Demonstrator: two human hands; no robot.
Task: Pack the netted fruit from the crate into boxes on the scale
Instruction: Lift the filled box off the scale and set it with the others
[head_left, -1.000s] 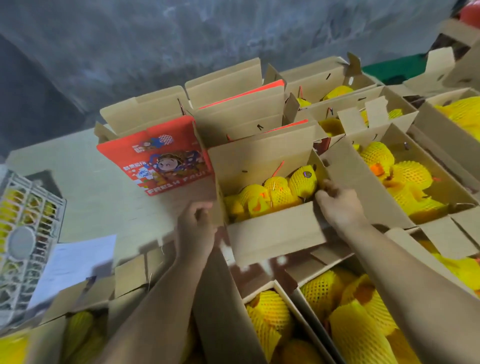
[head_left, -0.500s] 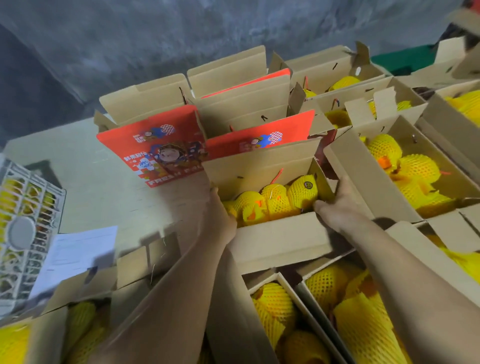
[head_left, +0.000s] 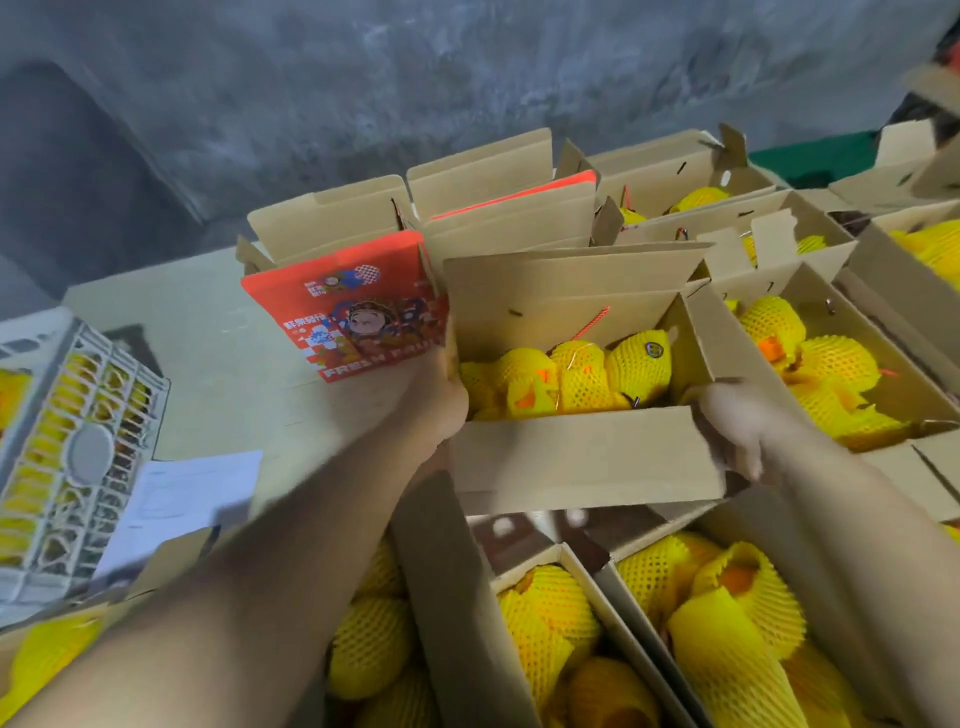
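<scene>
Open cardboard box (head_left: 582, 457) held up btwn both hands, flaps raised, above other packed boxes. Yellow netted fruit (head_left: 576, 376) inside, just past the fingertips. Left hand (head_left: 441, 400) grips left wall, fingers hidden behind it. Right hand (head_left: 737, 431) blurred, fingers curled round right corner.

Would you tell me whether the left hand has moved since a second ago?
Yes. The left hand has gone forward and right, from short of the held box to its left side, nearer the red flap.
</scene>
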